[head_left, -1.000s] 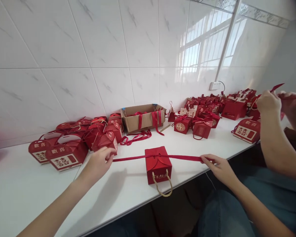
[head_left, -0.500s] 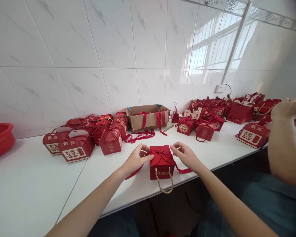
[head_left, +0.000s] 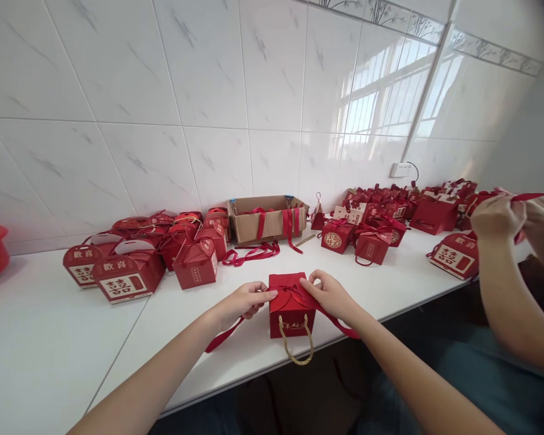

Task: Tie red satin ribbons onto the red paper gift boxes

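In the head view, the red box [head_left: 292,330] stands near the front edge of the white table [head_left: 54,350], between the left hand [head_left: 243,303] and the right hand [head_left: 332,295]. The left thumb reaches its top's left edge, the right thumb the knotted ribbon [head_left: 222,339] on top; both hands' fingers are curled nearly closed, though whether they pinch the ribbon I cannot tell.

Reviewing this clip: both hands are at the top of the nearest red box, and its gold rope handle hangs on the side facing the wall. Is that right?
Not quite: the handle hangs on the side facing the person, as the head view shows. The left hand and right hand are indeed at the top of the red box.
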A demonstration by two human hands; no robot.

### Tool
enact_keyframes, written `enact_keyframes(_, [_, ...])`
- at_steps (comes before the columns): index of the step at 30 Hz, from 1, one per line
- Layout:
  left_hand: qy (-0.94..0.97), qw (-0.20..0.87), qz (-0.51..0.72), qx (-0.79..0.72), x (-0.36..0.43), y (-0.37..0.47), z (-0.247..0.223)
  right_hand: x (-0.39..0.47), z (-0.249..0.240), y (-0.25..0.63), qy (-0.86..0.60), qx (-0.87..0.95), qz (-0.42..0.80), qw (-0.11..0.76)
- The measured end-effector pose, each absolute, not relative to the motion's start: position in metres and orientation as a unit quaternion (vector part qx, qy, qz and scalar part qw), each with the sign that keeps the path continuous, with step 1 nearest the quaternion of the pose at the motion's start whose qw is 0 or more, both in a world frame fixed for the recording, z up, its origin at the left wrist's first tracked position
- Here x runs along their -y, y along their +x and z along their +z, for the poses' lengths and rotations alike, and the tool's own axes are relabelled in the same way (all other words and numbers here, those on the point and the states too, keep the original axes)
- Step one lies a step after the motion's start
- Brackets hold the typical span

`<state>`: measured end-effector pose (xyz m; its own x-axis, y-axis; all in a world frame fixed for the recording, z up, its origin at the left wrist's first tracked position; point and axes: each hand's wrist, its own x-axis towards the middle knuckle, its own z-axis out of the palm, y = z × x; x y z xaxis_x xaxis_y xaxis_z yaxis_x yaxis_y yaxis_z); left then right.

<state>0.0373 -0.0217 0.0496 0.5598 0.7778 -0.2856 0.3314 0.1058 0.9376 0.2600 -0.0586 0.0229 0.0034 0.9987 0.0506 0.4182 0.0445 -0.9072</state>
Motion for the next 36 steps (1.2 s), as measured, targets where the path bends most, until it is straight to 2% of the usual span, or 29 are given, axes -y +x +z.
enact_keyframes(4, [0.673, 0.566, 0.21, -0.428, 0.022, 0.035, 0.052, 0.062, 0.042, 0.27, -0.585, 0.648, 0.35, 0.34])
enact_keyframes(7, [0.649, 0.586, 0.2, -0.442, 0.024, 0.035, 0.054, 0.066, 0.056, 0.279, -0.564, 0.667, 0.401, 0.276])
enact_keyframes(10, [0.64, 0.591, 0.197, -0.45, 0.024, 0.036, 0.055, 0.069, 0.063, 0.283, -0.526, 0.675, 0.45, 0.254])
enact_keyframes(14, [0.645, 0.581, 0.209, -0.45, 0.024, 0.036, 0.055, 0.074, 0.062, 0.28, -0.501, 0.643, 0.509, 0.276])
enact_keyframes(21, [0.656, 0.557, 0.234, -0.453, 0.032, 0.039, 0.064, 0.09, 0.059, 0.27, -0.539, 0.633, 0.48, 0.281])
enact_keyframes(26, [0.664, 0.536, 0.244, -0.461, 0.035, 0.039, 0.065, 0.094, 0.059, 0.267, -0.496, 0.621, 0.531, 0.294])
enact_keyframes(32, [0.67, 0.527, 0.244, -0.463, 0.043, 0.042, 0.072, 0.09, 0.065, 0.262, -0.5, 0.518, 0.585, 0.374])
enact_keyframes(36, [0.67, 0.526, 0.25, -0.461, 0.043, 0.042, 0.075, 0.087, 0.068, 0.262, -0.564, 0.521, 0.527, 0.365])
